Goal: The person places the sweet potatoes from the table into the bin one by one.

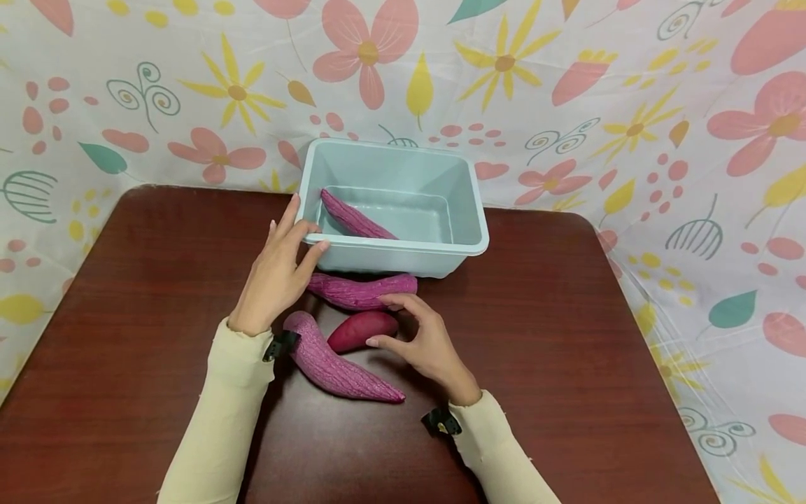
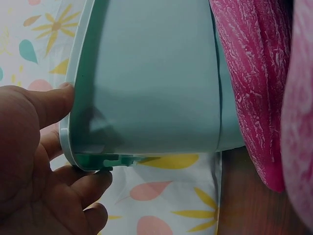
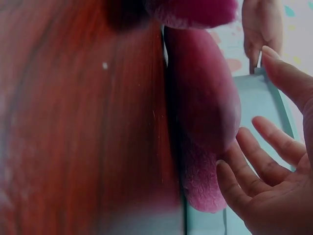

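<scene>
A pale blue plastic bin (image 1: pixel 403 255) stands at the table's back edge, with one slim purple ridged sweet potato (image 1: pixel 355 215) inside. My left hand (image 1: pixel 271 273) holds the bin's near left corner; in the left wrist view, thumb and fingers lie on either side of the rim. In front of the bin are a purple ridged sweet potato (image 1: pixel 365 290), a smooth dark red sweet potato (image 1: pixel 362 330) and a larger curved, ridged one (image 1: pixel 343 371). My right hand (image 1: pixel 434 346) is beside the smooth one's right end, thumb and fingers spread apart, gripping nothing.
The dark brown wooden table (image 1: pixel 567 392) extends to both sides of the bin. Behind it hangs a white cloth (image 1: pixel 434 77) printed with flowers and leaves. Small black devices (image 1: pixel 441 422) are strapped at both wrists over cream sleeves.
</scene>
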The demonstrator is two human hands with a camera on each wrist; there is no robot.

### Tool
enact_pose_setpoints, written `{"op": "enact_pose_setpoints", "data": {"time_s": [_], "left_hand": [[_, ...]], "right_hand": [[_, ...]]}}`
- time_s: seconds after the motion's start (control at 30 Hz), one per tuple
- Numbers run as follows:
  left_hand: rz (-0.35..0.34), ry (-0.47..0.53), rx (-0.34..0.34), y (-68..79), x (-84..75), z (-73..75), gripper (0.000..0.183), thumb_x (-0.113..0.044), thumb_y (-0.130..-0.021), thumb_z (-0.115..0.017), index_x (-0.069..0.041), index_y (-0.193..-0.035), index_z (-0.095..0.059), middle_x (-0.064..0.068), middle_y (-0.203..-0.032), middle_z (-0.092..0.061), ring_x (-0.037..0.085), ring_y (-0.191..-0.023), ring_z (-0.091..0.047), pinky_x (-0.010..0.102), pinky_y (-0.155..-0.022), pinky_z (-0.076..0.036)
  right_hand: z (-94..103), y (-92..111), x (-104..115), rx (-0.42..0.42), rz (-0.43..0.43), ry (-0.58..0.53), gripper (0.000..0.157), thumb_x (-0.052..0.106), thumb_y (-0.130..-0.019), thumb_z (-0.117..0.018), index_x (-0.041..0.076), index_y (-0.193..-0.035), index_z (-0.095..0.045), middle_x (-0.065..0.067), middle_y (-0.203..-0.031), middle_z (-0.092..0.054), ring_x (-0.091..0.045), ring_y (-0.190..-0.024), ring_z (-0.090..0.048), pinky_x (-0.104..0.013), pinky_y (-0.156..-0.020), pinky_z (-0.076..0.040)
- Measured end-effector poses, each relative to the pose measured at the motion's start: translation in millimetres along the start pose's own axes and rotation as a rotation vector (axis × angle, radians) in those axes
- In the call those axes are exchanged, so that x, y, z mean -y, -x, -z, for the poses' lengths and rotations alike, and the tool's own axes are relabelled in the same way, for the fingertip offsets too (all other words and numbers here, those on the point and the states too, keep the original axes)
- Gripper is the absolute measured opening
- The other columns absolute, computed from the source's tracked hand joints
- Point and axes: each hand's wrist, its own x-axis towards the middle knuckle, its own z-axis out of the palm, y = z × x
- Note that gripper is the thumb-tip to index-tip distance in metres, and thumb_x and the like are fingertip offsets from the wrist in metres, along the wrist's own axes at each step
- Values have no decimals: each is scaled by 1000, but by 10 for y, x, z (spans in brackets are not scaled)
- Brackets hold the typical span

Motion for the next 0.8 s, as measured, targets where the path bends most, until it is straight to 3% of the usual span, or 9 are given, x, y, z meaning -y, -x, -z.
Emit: {"op": "enact_pose_setpoints", "data": {"time_s": [0.17, 0.37, 0.8], "left_hand": [[-4, 3, 2, -3, 0, -1, 34, -36, -97, -51, -8, -115, -56, 6, -161, -14, 21, -148, -19, 49, -123, -9], [-2, 2, 11, -14, -11, 7, 33, -35, -97, -51, -7, -114, -56, 6, -161, -14, 22, -148, -19, 50, -122, -9], [6, 7, 15, -9, -2, 22, 31, -35, -97, -52, -9, -113, -57, 5, -161, -14, 24, -146, -25, 52, -122, -10]], "right_hand": [[-54, -6, -108, 14, 11, 16, 58, 16, -72, -83, 3, -122, -58, -15, -118, -63, -29, -112, -58, -45, -98, -46], [-112, -11, -321, 35, -2, 37, 58, 29, -72, -82, 14, -123, -58, -3, -120, -63, -17, -116, -56, -37, -101, -46], [-133, 5, -331, 84, -14, 97, 57, 39, -72, -81, 20, -122, -60, 6, -122, -61, -9, -117, -54, -32, -100, -47]]}}
